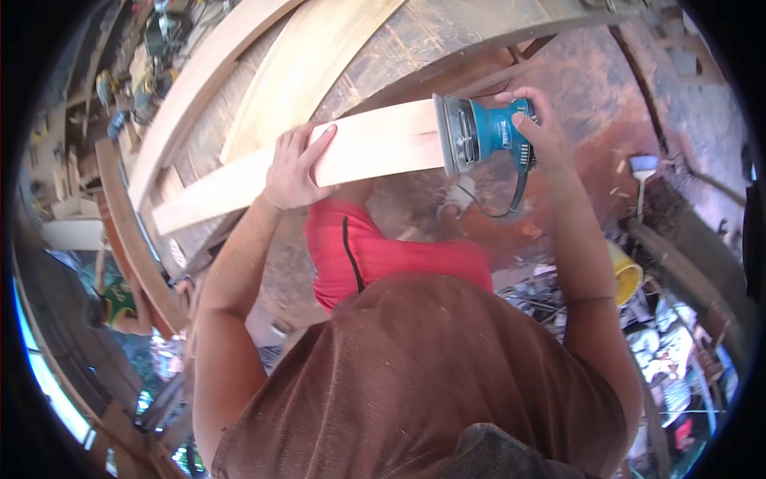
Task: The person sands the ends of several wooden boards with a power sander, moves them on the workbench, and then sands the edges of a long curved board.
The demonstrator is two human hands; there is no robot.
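A pale wooden board point(375, 144) runs from the bench at the left towards the middle of the view. My left hand point(299, 168) lies over the board, its thumb on the top face and its fingers wrapped over the far edge. At the board's right end, my right hand point(538, 128) grips a teal electric sander point(491, 132). The sander is turned on its side, its flat pad against or very close to the board's end face. A dark cord hangs from the sander's rear.
More curved boards point(307, 64) lie on the workbench point(423, 40). Power tools point(148, 92) stand at the upper left. Another person point(120, 307) is at the far left. A brush point(641, 172) and a yellow bucket point(626, 275) are at the right, beside scattered debris.
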